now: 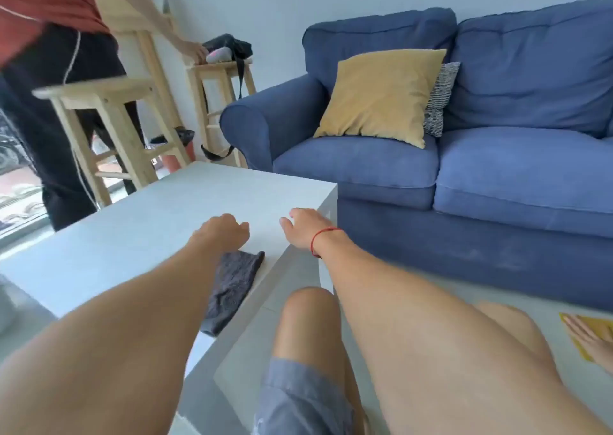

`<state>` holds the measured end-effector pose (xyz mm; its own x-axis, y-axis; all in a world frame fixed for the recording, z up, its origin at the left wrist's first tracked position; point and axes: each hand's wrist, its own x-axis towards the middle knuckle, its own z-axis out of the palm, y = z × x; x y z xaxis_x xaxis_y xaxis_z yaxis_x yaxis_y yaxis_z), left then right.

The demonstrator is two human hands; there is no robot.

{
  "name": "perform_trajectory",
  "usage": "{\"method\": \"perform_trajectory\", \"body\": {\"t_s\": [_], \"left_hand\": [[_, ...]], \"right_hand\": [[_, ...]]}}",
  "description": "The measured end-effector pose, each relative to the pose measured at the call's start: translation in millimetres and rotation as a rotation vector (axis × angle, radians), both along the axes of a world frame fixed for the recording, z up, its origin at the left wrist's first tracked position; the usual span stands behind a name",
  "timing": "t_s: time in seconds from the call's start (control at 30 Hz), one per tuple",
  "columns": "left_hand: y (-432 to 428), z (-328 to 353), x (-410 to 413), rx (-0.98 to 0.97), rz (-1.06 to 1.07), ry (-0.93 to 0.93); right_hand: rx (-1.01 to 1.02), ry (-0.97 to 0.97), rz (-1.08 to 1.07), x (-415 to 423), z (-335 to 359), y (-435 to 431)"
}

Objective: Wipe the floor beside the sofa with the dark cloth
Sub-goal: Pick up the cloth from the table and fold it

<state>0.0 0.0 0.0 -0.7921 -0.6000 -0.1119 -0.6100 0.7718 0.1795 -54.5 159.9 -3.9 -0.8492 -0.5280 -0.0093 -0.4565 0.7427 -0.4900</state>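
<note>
Dark cloth (232, 288) lies at the white worktop's (132, 235) near edge, partly overhanging. Left hand (220, 234) hovers above it, grip curled and empty; right hand (306, 229), grip spread, rests at the corner. Bare floor (447, 288) fronts the blue sofa (497, 169).

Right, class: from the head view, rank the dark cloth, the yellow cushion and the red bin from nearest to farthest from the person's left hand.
1. dark cloth, on the white table just behind the left hand, under the forearm.
2. yellow cushion, on the sofa seat, ahead and to the right.
3. red bin, on the floor beyond the table's far edge, by the stools.
</note>
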Motion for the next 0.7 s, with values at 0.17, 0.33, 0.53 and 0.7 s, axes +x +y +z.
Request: {"method": "perform_trajectory", "body": {"t_s": [0.17, 0.33, 0.53, 0.7], "left_hand": [[-30, -12, 37, -0.016, 0.033, -0.173], [-37, -18, 50, -0.037, 0.07, -0.16], [-16, -14, 36, 0.01, 0.054, 0.119], [28, -9, 4, 0.17, 0.058, 0.396]], "right_hand": [[0.153, -0.045, 0.136, 34, -15, -42], [0.134, -0.103, 0.145, 45, -24, -64], [-0.29, -0.282, -0.04, 45, -9, -56], [-0.719, -0.482, -0.37, 26, -1, -11]]}}
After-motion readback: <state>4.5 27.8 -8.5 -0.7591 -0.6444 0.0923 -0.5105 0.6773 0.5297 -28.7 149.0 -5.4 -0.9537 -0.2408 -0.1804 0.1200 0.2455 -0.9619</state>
